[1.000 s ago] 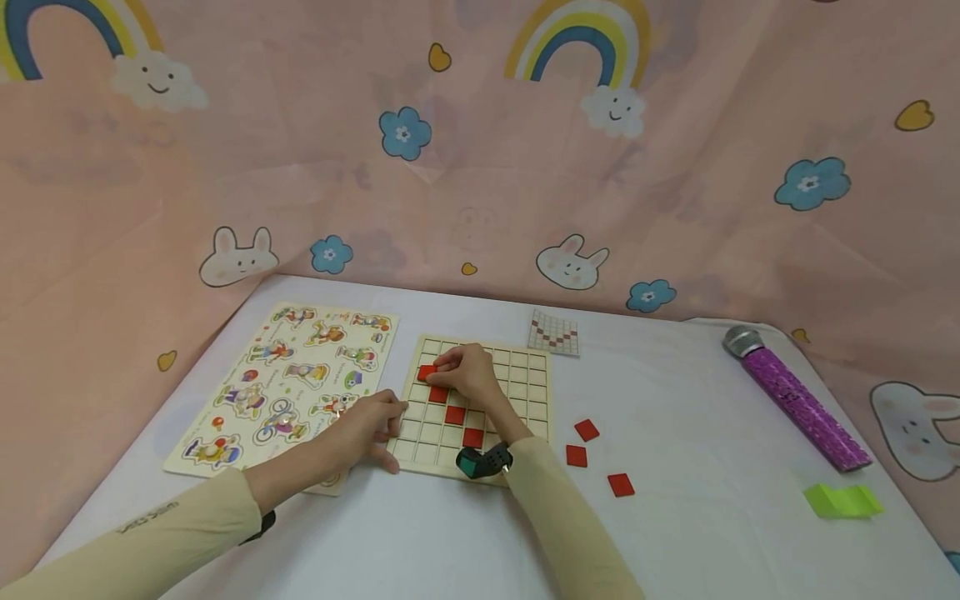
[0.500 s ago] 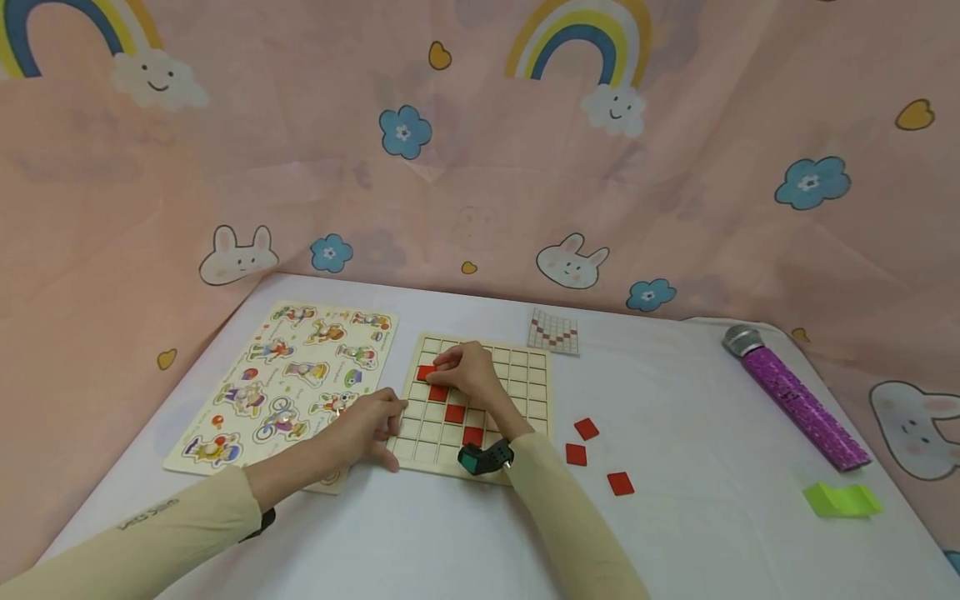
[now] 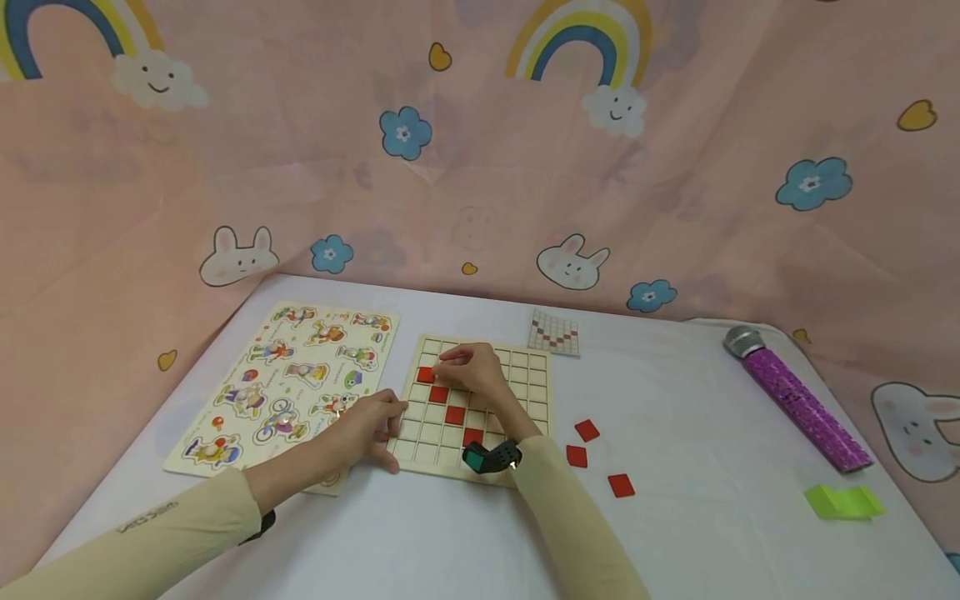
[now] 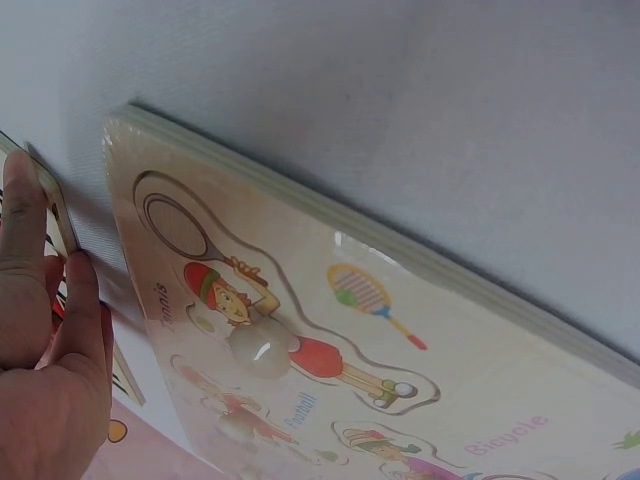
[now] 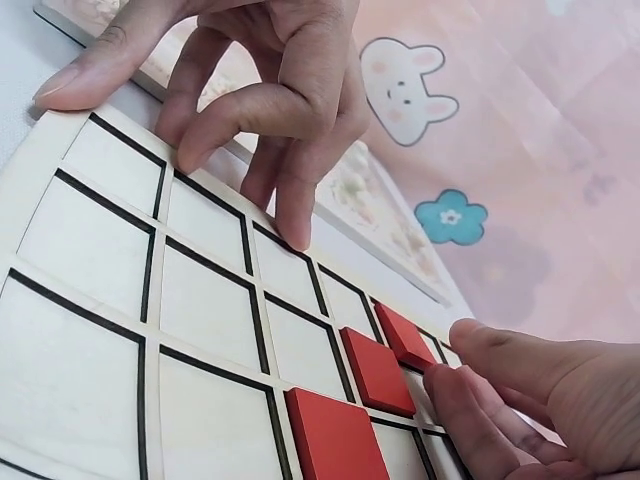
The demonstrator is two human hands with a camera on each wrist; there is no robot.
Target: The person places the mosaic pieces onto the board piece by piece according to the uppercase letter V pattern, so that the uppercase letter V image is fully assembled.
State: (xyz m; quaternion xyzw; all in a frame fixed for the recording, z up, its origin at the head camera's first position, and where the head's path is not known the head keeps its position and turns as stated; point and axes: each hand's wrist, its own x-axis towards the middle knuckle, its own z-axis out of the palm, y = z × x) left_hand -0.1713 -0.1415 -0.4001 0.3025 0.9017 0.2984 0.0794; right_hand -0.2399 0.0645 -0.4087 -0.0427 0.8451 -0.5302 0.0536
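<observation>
A wooden grid board (image 3: 418, 451) lies on the table with several red square tiles in a diagonal run of cells. My left hand (image 3: 365, 431) holds the board's left edge, thumb at its near corner and bent fingertips along the side, as the right wrist view shows of this hand (image 5: 285, 75). Over the board, my right hand (image 3: 480, 372) hovers just right of the uppermost red tile (image 3: 425, 374). That tile (image 5: 404, 335) sits in its cell in the right wrist view. The right thumb and fingers (image 5: 465, 335) are apart, with nothing seen between them.
Three loose red tiles, one of them here (image 3: 621, 485), lie right of the board. Behind it is a pattern card (image 3: 555, 332). A picture puzzle (image 3: 251, 333) lies left, a purple microphone (image 3: 806, 408) and green paper piece (image 3: 843, 502) far right.
My right hand has let go of the uppermost red tile and shifted slightly to the right. The tile stays in its cell. The left hand has kept its place.
</observation>
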